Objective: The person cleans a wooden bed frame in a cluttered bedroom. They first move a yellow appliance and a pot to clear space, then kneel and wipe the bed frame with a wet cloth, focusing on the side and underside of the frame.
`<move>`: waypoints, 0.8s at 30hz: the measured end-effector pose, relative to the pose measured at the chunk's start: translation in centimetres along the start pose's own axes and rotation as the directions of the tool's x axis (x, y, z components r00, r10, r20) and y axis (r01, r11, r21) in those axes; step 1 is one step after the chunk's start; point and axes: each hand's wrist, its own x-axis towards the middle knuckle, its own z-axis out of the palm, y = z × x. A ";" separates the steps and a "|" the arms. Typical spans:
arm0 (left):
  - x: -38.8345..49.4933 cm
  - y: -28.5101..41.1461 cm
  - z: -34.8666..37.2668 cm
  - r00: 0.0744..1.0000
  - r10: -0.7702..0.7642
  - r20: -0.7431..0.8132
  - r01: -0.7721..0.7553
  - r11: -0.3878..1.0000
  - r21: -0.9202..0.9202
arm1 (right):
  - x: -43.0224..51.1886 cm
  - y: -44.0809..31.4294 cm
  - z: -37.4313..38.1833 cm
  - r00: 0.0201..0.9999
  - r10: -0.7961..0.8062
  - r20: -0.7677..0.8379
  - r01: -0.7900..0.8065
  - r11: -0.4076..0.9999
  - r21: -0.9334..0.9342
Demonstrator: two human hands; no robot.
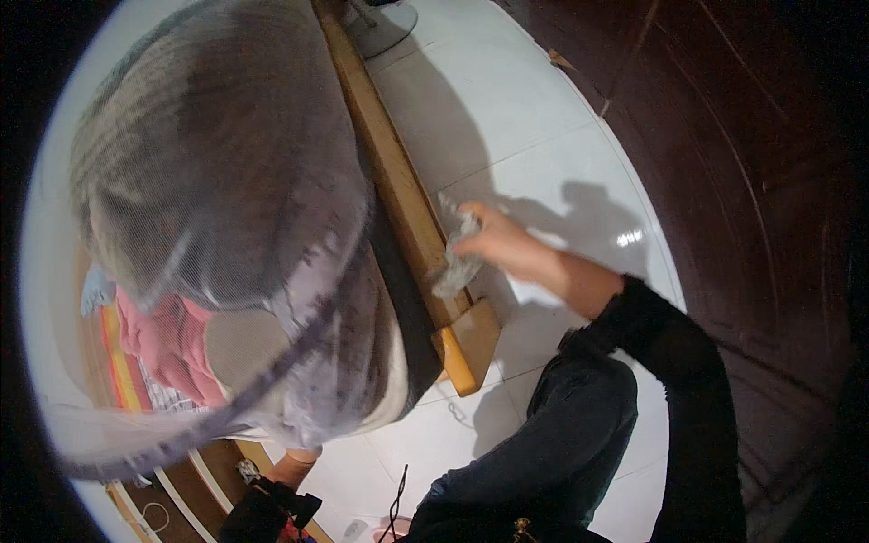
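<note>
My right hand (506, 241) is shut on a crumpled grey-white cloth (460, 261), blurred by motion, at the outer side of a wooden bed rail (390, 163). Near the rail's squared end (470, 346), the cloth overlaps the wood in view. At the lower left, my left wrist (297, 467) shows at the foot end of the bed, below the hanging mosquito net (312, 407). The net and bedding hide the fingers of that hand, so its grip cannot be seen. A dark mattress side (397, 298) runs along the rail.
Under the net lie a brown-grey blanket (258, 136), a pink cloth (163, 339) and a beige rounded item (244, 346). A slatted headboard or footboard (183, 492) stands lower left. A round metal base (383, 30) rests on the white tile floor (536, 102). Dark brown panelling (733, 170) rises at right.
</note>
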 end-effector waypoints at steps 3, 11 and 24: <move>-0.4 1.9 -0.3 0.990 -0.137 0.025 0.136 0.990 0.040 | 0.1 0.4 4.7 0.981 -0.192 -0.031 0.145 0.831 -0.537; 1.5 5.4 -1.7 0.960 -0.280 0.012 0.276 0.951 0.141 | -4.1 8.1 9.9 0.992 -0.123 0.016 0.117 0.878 -0.465; 4.5 7.4 -4.1 0.913 -0.359 -0.191 0.401 0.875 0.272 | 5.7 9.8 10.5 0.820 -0.570 -0.045 0.410 0.640 -0.650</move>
